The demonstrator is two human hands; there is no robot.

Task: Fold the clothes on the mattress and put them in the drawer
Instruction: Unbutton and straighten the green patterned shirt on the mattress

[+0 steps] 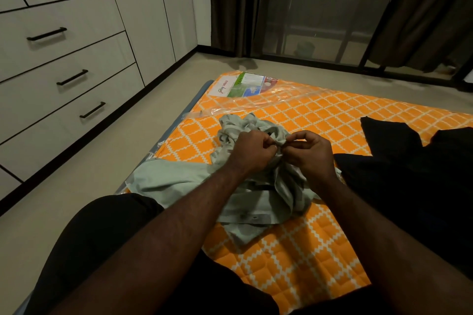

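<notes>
Left hand (252, 149), right hand (308, 152) close together, both pinching shirt (169, 179).

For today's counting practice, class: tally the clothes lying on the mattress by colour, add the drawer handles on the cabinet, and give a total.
pale green shirt: 1
black garment: 1, as far as shows
black drawer handles: 3
Total: 5

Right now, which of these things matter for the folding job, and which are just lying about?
Part of the job: pale green shirt, pinched by left hand and right hand; black garment; orange mattress; drawers.
Just there: curtains; glass door; labelled plastic wrapper.
</notes>
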